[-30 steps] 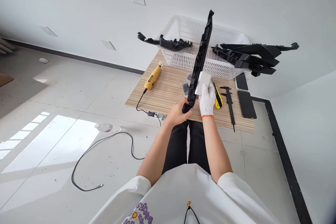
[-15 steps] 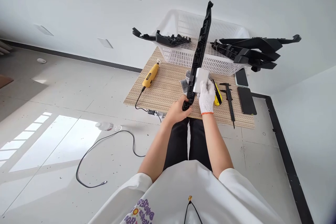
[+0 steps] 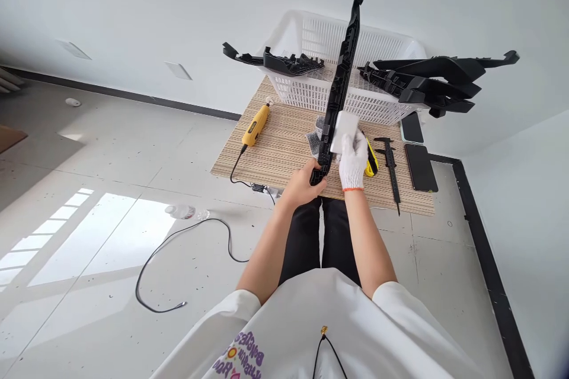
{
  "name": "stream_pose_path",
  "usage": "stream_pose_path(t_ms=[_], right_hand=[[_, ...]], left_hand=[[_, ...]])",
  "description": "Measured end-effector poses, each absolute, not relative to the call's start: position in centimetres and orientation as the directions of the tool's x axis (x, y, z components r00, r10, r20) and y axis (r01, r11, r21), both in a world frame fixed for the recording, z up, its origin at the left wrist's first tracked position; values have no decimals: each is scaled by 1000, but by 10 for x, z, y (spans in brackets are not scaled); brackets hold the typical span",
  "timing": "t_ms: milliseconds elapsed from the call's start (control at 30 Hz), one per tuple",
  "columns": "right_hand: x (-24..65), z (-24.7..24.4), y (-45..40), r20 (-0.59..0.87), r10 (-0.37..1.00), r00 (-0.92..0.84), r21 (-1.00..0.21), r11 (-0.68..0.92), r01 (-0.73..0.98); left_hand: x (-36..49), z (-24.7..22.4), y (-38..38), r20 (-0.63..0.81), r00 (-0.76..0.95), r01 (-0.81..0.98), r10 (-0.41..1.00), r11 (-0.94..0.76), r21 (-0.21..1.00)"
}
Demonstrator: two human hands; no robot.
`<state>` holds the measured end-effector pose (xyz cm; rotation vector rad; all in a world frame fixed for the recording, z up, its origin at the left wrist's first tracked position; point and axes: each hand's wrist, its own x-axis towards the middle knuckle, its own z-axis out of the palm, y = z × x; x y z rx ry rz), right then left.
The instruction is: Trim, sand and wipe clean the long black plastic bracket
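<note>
A long black plastic trim piece (image 3: 341, 80) stands slanted away from me over the table, ribbed side showing. Its near end is gripped by my bare left hand (image 3: 304, 185). On my right hand (image 3: 353, 163) is a white knitted glove with an orange cuff edge. Between its fingers is a white block, perhaps a sponge (image 3: 345, 130), close against the trim piece's right edge; whether they touch I cannot tell. Behind the trim piece lies a crumpled grey cloth (image 3: 314, 143), partly hidden. A yellow utility knife (image 3: 371, 159) lies just right of the glove, partly covered by it.
A white plastic basket (image 3: 302, 92) at the table's back holds more black trim pieces (image 3: 427, 80), sticking out both sides. On the striped table (image 3: 284, 157) lie a yellow corded rotary tool (image 3: 256, 124), black calipers (image 3: 390, 169) and two phones (image 3: 421, 167). A cable (image 3: 146, 260) curls on the floor.
The white block in my gloved hand has shifted slightly right relative to the trim piece. My left hand keeps its grip. The whole view has shifted a little.
</note>
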<state>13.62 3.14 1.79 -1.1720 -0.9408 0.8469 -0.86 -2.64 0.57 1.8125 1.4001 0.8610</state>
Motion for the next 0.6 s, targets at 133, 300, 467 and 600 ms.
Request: stream_pose_path(t_ms=[133,300,467,600], right_hand=[[136,18,32,140,931,338,-976,187,-111],[135,22,32,63,896,439,-971,157,-181],[132,22,32,109,903,415,-978,173,-120],[132,19,33,89,883,461,-970,181,-160]], left_hand=[[-9,7,-27,83,215,525,973,-187,830],[-9,7,-28,78,207,524,975,-177,833],[-8,7,-28,91,199,526,976,-185,830],[-7,7,-28,90,202,528,975,-186,829]])
